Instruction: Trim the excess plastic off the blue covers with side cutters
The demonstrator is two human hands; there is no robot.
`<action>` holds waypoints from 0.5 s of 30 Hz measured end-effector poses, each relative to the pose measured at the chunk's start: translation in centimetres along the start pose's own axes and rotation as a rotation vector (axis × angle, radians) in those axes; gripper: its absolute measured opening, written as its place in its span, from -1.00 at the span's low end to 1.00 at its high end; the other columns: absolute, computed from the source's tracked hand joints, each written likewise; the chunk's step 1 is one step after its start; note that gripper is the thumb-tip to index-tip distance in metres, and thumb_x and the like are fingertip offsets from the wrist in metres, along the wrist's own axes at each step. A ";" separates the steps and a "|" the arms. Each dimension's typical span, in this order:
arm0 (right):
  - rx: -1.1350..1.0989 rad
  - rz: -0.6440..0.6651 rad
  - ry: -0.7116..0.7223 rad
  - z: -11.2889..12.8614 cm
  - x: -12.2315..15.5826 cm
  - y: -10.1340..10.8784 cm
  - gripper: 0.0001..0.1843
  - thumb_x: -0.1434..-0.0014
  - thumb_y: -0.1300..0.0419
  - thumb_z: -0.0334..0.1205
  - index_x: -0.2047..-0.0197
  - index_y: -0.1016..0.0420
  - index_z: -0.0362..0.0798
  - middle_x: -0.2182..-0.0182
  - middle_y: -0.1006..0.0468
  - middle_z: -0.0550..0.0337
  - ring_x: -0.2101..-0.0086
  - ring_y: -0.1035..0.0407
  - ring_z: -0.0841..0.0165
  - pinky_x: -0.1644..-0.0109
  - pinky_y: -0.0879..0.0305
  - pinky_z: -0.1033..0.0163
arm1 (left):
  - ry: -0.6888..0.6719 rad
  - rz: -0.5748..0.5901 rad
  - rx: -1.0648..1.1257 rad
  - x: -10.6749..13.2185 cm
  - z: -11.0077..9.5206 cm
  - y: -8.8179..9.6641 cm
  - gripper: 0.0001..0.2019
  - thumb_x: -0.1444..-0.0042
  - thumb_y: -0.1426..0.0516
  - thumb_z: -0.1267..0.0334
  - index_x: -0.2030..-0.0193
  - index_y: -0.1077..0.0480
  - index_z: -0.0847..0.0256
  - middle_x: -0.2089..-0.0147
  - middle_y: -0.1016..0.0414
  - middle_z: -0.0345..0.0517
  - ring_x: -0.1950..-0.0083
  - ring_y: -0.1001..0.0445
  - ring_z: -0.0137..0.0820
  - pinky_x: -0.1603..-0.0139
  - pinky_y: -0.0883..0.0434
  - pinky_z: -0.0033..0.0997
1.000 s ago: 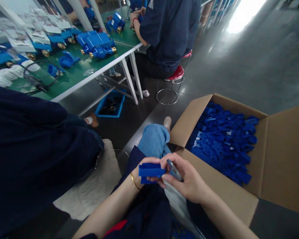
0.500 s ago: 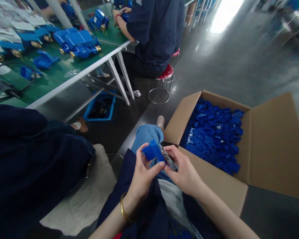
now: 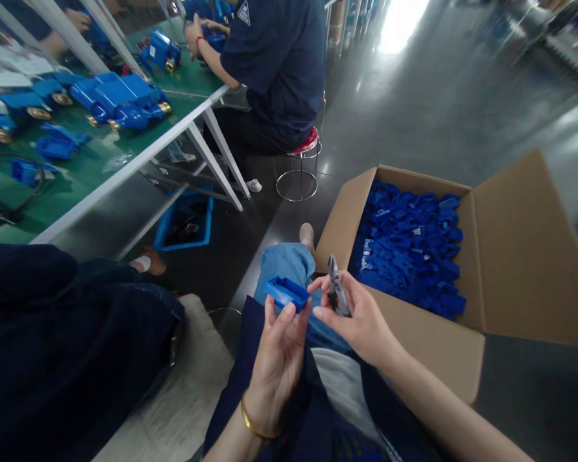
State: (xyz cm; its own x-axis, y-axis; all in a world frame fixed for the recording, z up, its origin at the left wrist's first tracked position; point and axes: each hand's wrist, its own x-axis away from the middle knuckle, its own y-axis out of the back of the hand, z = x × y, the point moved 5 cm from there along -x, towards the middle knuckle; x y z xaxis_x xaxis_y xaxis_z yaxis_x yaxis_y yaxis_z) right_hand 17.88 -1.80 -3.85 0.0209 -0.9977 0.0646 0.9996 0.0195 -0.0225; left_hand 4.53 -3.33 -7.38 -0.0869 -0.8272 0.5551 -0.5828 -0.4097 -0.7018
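Note:
Between the fingertips and thumb of my left hand (image 3: 282, 350) is a blue plastic part (image 3: 288, 292), its hollow side turned up toward me. A gold bangle circles the left wrist. My right hand (image 3: 361, 317) is closed around a pair of cutting pliers (image 3: 336, 289) with grey and dark handles, jaws pointing up and away. The index fingertip of that hand reaches close to the right end of the blue part; whether it touches I cannot tell. Both hands are over my lap, above the blue jeans.
An open cardboard box (image 3: 426, 173) full of blue plastic parts (image 3: 409, 250) stands to the right. At the left, a green-topped table (image 3: 139, 138) bears blue assemblies (image 3: 120, 99). A co-worker (image 3: 279, 70) sits on a red stool (image 3: 308, 142); another person (image 3: 72, 346) is close on my left.
The blue part has turned so its hollow faces up. My right hand has drawn the pliers away from it and tipped them upright. The view has shifted slightly.

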 end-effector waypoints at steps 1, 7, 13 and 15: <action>-0.012 0.000 0.007 0.0 0.1 -0.4 -0.75 -0.09 -0.27 -0.32 0.19 -0.31 0.04 0.15 -0.56 0.21 0.34 -0.34 0.42 0.16 -0.38 0.23 | -0.001 -0.007 0.015 0.0 0.1 -0.1 -0.52 -0.07 -0.32 0.45 -0.10 -0.30 0.11 -0.04 -0.64 -0.06 0.00 -0.66 -0.37 -0.12 -0.53 -0.41; -0.040 0.017 0.036 0.0 0.2 -2.0 -0.77 -0.10 -0.22 -0.38 0.18 -0.33 0.04 0.22 -0.54 0.26 0.23 -0.40 0.37 0.08 -0.36 0.21 | -0.021 -0.018 0.036 0.2 0.2 -0.4 -0.51 -0.10 -0.31 0.45 -0.11 -0.27 0.11 -0.02 -0.65 0.04 -0.06 -0.65 -0.31 -0.20 -0.49 -0.31; -0.028 0.056 0.033 0.1 -0.3 -2.0 -0.83 -0.12 -0.19 -0.39 0.20 -0.36 0.01 0.28 -0.45 0.27 0.27 -0.37 0.38 0.11 -0.33 0.22 | -0.025 0.011 0.001 0.5 0.2 -0.2 -0.56 -0.07 -0.35 0.38 -0.06 -0.35 0.11 -0.01 -0.65 -0.07 -0.08 -0.62 -0.30 -0.30 -0.40 -0.24; -0.023 0.085 0.027 0.3 -0.4 -1.8 -0.83 -0.12 -0.19 -0.40 0.21 -0.36 0.00 0.28 -0.45 0.27 0.30 -0.36 0.40 0.14 -0.33 0.24 | -0.031 0.046 -0.011 0.6 0.2 -0.4 -0.57 -0.06 -0.37 0.34 -0.05 -0.37 0.11 -0.01 -0.65 -0.08 -0.11 -0.61 -0.29 -0.33 -0.37 -0.20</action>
State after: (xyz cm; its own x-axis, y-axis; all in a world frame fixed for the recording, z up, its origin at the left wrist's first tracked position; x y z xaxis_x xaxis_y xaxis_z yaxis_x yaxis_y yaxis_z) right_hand 16.08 -1.40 -3.56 0.1048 -0.9939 0.0346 0.9934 0.1030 -0.0499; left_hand 4.85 -3.68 -6.86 -0.0888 -0.8569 0.5078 -0.5876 -0.3666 -0.7214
